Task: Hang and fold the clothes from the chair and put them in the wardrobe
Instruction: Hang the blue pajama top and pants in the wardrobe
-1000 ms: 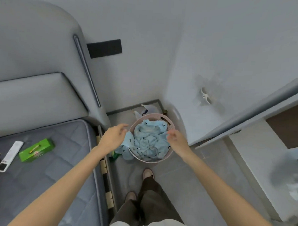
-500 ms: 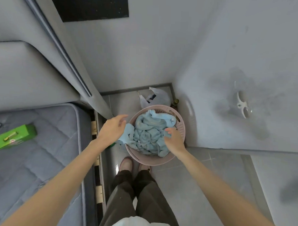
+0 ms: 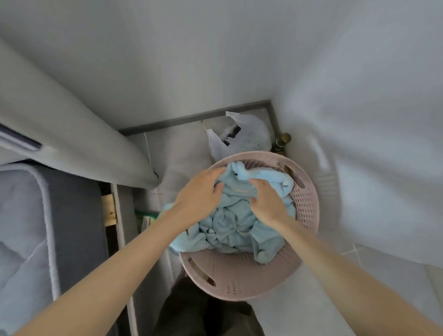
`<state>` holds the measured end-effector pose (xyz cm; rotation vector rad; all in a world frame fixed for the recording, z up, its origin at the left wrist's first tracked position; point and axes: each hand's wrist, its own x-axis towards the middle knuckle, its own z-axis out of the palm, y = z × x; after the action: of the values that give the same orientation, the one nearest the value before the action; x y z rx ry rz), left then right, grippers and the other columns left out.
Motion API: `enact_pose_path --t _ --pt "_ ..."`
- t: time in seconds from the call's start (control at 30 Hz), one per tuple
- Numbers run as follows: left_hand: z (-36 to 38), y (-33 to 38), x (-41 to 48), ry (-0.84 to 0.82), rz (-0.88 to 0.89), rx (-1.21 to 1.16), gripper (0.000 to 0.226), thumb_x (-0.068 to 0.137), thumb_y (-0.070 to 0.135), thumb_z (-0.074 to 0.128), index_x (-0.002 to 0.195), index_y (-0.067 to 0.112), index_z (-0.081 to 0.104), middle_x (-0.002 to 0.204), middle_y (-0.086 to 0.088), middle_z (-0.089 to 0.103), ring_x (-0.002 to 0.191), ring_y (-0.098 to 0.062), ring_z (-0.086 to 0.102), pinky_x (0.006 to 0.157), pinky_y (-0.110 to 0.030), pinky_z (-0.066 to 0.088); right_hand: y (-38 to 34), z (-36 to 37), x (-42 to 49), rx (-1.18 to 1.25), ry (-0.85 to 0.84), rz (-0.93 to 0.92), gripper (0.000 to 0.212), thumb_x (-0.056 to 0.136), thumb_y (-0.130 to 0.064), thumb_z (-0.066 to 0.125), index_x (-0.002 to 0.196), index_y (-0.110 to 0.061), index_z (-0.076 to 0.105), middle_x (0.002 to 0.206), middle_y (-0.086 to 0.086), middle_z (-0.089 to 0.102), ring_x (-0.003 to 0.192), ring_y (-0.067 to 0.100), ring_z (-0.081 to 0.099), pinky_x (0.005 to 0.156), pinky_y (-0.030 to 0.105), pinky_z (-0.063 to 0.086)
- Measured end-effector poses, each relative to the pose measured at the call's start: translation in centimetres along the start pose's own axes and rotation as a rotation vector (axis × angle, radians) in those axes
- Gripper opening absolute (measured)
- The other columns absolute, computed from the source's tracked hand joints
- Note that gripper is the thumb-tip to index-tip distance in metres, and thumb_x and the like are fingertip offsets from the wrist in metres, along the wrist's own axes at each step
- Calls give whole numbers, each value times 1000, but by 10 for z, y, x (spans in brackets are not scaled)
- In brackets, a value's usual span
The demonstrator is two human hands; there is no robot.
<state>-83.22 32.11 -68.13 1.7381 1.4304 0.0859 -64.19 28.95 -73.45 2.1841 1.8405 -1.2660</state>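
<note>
A round pink laundry basket (image 3: 239, 281) stands on the floor in the room's corner, close below me. A crumpled light blue garment (image 3: 228, 226) fills it, and one end spills over the left rim. My left hand (image 3: 199, 194) lies on the garment's far left part, with fingers and thumb closing on a fold. Beside it, my right hand (image 3: 267, 202) digs curled fingers into the fabric near the basket's middle. The two hands are about a palm apart. No chair or wardrobe is in view.
A white plastic bag (image 3: 244, 138) and a dark bottle (image 3: 283, 141) sit behind the basket in the corner. The grey mattress (image 3: 12, 223) and padded headboard (image 3: 78, 127) are close on the left. A wall (image 3: 379, 148) rises on the right. My trouser legs (image 3: 205, 318) stand just below the basket.
I have bent down nearer the basket. Both hands moved from the basket's sides in onto the blue garment and closed on it.
</note>
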Motion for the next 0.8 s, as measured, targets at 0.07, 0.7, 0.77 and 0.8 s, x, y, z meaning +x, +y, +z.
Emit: enact_pose_path --t 0.07,0.7,0.77,0.8 --pt "17 -18 20 -7 15 -11 51 98 20 40 147 33 31 142 2 45 120 -17 49 96 -36 44 11 18 29 -28 27 -26 58 96 -9 50 149 -16 27 155 8 25 137 27 35 108 39 37" --pt "-17 19 -13 -56 14 27 53 101 23 41 150 29 24 149 -1 37 132 -18 38 107 -35 36 -11 -36 -27 -3 212 -127 30 100 -13 42 129 -11 50 112 11 58 98 29 57 81 42 46" --pt "-40 48 -32 -53 53 36 54 100 24 42 150 29 24 149 1 37 133 -16 37 106 -33 36 -27 -71 -61 67 239 -139 31 99 -10 43 129 -10 52 117 9 59 104 25 56 86 32 43" --pt "-51 62 -42 -54 66 44 54 100 26 42 150 30 23 149 2 36 133 -15 36 106 -33 36 -36 -91 -78 94 251 -146 32 99 -8 43 129 -9 53 119 7 59 107 22 55 85 25 39"
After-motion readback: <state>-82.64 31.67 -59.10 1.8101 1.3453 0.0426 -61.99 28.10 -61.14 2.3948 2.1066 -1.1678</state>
